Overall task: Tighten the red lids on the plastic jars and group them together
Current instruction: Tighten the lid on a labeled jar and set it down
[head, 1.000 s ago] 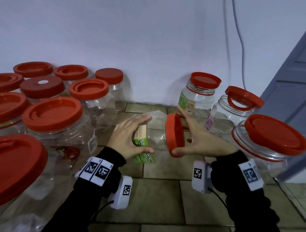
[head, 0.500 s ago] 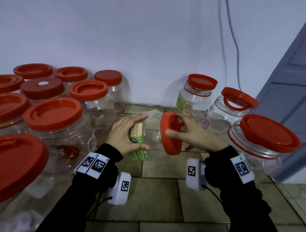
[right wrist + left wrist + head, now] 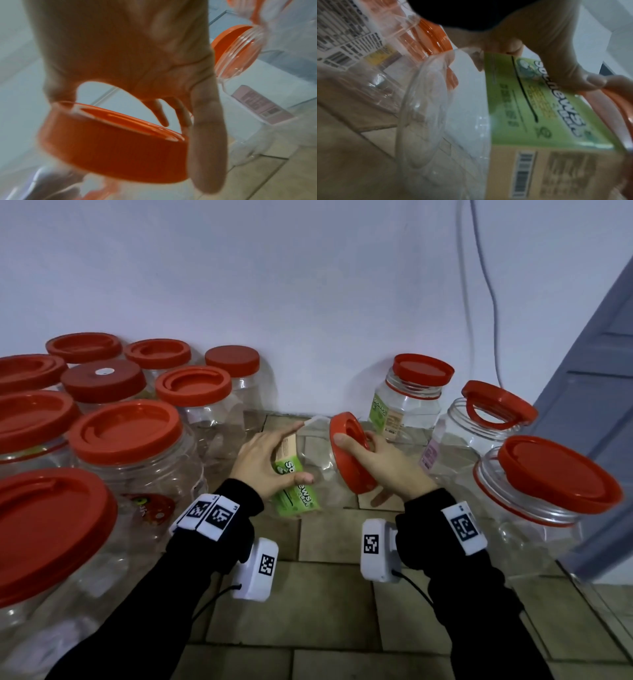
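Observation:
A clear plastic jar with a green label is held on its side above the tiled floor. My left hand grips its body, thumb on the label and fingers over the top. My right hand grips the jar's red lid, which faces right, with thumb and fingers curled round its rim. On the left stand several jars with red lids in a group. On the right stand three jars: one by the wall, one with a tilted lid, and one big jar.
A white wall runs behind the jars, with cables hanging down it. A grey door stands at the right. The brown tiled floor shows between my forearms and in front of me.
My right hand has turned on the red lid: the thumb has come round to the lid's top edge. The jar and both hands have shifted a little left in view.

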The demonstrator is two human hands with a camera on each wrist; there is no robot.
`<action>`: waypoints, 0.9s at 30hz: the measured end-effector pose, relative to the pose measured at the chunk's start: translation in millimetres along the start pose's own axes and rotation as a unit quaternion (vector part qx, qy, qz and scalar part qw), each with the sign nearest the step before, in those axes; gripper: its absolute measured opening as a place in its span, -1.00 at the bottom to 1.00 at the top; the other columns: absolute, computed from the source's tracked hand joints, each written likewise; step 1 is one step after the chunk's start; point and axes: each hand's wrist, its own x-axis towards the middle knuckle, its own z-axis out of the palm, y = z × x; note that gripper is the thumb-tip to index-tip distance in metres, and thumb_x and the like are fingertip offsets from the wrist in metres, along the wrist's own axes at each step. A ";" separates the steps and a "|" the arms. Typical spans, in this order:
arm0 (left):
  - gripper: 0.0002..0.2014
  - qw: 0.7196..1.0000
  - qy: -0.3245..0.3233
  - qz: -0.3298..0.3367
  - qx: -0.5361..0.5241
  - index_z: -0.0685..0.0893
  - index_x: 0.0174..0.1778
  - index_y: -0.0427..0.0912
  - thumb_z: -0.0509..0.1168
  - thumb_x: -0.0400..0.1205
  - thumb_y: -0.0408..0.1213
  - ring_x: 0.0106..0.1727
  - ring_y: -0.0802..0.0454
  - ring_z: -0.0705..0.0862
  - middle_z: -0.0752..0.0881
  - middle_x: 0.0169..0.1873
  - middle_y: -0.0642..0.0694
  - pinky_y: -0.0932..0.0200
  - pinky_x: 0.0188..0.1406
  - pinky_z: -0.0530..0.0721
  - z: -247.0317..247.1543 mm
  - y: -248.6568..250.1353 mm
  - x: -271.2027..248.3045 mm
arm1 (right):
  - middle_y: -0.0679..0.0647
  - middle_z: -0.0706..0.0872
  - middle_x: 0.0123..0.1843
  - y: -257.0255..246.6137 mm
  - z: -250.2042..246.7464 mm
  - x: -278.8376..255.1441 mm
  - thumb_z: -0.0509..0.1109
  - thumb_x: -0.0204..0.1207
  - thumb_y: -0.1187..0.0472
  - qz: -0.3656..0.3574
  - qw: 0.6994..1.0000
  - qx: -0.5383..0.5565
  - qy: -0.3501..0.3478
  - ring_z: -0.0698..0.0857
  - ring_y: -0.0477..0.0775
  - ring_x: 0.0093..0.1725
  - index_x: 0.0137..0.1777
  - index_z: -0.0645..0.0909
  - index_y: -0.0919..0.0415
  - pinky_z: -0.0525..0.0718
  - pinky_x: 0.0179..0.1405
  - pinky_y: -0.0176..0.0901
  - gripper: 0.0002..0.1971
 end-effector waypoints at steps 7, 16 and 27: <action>-0.23 0.977 0.144 -0.135 -0.079 0.46 0.38 0.04 0.57 0.24 -0.06 0.24 -0.09 0.56 0.61 0.23 -0.20 -0.01 0.32 0.49 4.2 -11.6 39.4 | 0.10 0.34 0.54 -7.6 7.1 28.7 0.32 0.36 -0.32 -0.045 0.988 0.147 0.029 0.48 0.10 0.39 0.62 -0.04 0.15 0.70 -0.13 -0.03 -0.02; -0.18 0.962 0.131 -0.181 -0.157 0.23 0.48 -0.22 0.52 0.37 -0.26 0.42 -0.13 0.41 0.43 0.40 -0.26 0.12 0.39 0.36 32.3 -55.3 105.8 | 0.19 0.35 0.54 -18.2 39.2 124.0 0.48 0.25 -0.22 -0.092 0.980 0.175 0.023 0.50 0.20 0.41 0.60 -0.16 0.04 0.54 0.33 0.26 0.09; -0.06 0.952 0.139 -0.233 -0.144 0.06 0.55 -0.15 0.51 0.36 -0.31 0.50 -0.13 0.28 0.27 0.51 -0.24 0.07 0.44 0.25 48.6 -116.3 124.7 | 0.19 0.15 0.63 1.6 74.0 185.5 0.43 0.48 0.09 -0.116 0.977 0.176 0.036 0.21 0.11 0.60 0.63 -0.08 0.18 0.28 0.56 0.16 -0.11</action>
